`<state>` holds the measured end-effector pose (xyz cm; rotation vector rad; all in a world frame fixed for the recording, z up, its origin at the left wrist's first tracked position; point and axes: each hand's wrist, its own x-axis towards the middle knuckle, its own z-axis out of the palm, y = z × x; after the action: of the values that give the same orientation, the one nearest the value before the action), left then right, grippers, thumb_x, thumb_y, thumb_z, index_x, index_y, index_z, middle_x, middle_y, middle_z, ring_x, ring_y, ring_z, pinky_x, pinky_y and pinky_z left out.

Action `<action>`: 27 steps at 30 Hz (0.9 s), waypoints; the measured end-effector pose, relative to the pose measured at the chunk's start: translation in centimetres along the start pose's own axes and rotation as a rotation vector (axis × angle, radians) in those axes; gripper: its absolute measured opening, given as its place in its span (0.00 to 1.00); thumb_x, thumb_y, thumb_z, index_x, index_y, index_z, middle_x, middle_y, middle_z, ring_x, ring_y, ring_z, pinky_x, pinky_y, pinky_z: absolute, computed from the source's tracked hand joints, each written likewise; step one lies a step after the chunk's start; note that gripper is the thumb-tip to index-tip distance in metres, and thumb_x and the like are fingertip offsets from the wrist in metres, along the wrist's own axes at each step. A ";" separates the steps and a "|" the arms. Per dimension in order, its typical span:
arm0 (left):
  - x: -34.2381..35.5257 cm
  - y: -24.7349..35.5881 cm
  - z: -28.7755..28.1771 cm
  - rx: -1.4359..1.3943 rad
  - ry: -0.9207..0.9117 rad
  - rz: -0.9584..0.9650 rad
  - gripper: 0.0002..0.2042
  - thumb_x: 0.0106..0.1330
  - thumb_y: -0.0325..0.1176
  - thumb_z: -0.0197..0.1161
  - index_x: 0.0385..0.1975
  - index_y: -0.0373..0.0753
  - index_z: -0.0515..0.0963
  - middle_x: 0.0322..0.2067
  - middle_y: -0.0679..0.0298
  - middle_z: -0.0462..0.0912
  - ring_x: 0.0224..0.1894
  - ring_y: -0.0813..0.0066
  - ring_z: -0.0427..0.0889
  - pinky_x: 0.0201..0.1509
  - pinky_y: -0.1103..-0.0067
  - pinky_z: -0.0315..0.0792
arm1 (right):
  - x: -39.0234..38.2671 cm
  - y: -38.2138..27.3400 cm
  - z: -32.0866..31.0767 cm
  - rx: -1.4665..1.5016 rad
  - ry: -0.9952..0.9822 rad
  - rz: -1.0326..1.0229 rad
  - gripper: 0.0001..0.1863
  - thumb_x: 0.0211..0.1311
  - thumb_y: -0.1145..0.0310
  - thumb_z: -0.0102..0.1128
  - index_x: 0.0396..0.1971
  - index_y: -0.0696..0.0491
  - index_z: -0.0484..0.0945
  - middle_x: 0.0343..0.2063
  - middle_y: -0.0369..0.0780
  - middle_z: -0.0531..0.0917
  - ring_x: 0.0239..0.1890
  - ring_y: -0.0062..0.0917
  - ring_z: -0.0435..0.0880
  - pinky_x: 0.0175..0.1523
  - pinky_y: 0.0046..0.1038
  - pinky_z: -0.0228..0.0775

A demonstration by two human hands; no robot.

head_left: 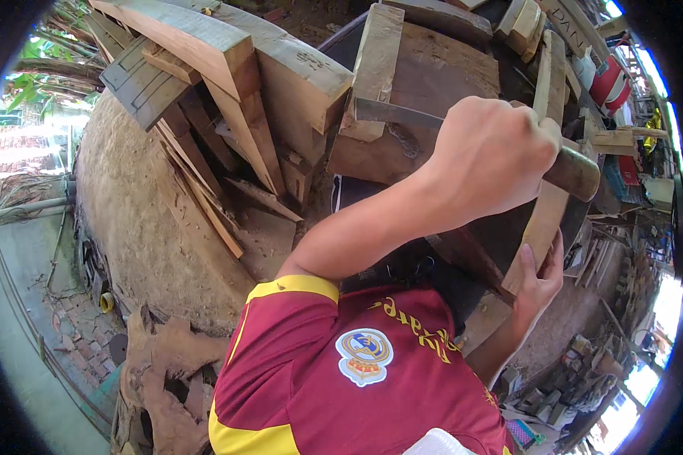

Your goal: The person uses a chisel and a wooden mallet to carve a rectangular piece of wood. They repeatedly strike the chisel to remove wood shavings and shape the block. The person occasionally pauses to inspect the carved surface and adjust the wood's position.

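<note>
My left hand [501,148] is wrapped in a fist around a tool with a thick, dark round handle [574,173]. From the fist's other side a flat grey metal blade [398,112] with a squared end points left; its exact kind is unclear. Lower right, my right hand [540,277] grips the near end of a long pale wooden strip [539,224], thumb on its face and fingers along the far edge. The strip slants up and away behind my left fist, which hides part of it. Whether the tool touches the strip cannot be seen.
Thick wooden boards [300,72] lean together at upper left, beside a broad log-like mass [121,174]. A wooden block [448,68] lies beyond the blade. A gnarled root piece [163,379] stands at lower left. Scrap wood [577,379] is heaped at lower right.
</note>
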<state>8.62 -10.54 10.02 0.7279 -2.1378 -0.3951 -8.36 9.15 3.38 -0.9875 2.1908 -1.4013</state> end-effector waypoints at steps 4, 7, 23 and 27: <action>-0.1 0.1 0.1 0.010 0.036 -0.009 0.12 0.40 0.35 0.69 0.26 0.42 0.79 0.23 0.61 0.81 0.27 0.60 0.83 0.29 0.68 0.76 | -0.1 0.5 -1.6 0.284 0.136 0.053 0.36 0.53 0.75 0.64 0.64 0.62 0.62 0.57 0.47 0.73 0.57 0.33 0.74 0.62 0.31 0.64; -0.4 -0.1 0.2 0.021 0.080 -0.011 0.12 0.39 0.36 0.70 0.25 0.43 0.79 0.23 0.62 0.81 0.27 0.60 0.83 0.29 0.68 0.76 | -0.1 2.1 -4.1 0.700 0.002 -0.115 0.39 0.55 0.75 0.65 0.67 0.60 0.56 0.56 0.46 0.73 0.57 0.34 0.74 0.60 0.36 0.68; 0.8 -1.5 0.7 0.101 0.098 -0.118 0.12 0.41 0.38 0.70 0.23 0.42 0.77 0.22 0.58 0.81 0.27 0.55 0.83 0.31 0.65 0.75 | 1.4 -4.8 1.1 -0.529 0.190 -0.792 0.53 0.43 0.68 0.75 0.68 0.61 0.51 0.62 0.52 0.64 0.60 0.43 0.69 0.65 0.45 0.62; 0.4 -0.4 0.3 0.048 0.051 -0.120 0.11 0.42 0.37 0.68 0.23 0.41 0.78 0.23 0.57 0.81 0.27 0.55 0.83 0.31 0.65 0.76 | 2.0 -3.0 -1.2 -0.187 0.375 -0.644 0.50 0.44 0.72 0.70 0.68 0.61 0.51 0.61 0.52 0.65 0.59 0.42 0.70 0.61 0.41 0.66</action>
<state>8.28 -11.09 9.91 0.8871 -2.0678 -0.3857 -9.39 7.63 6.75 -1.7329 2.4146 -1.7908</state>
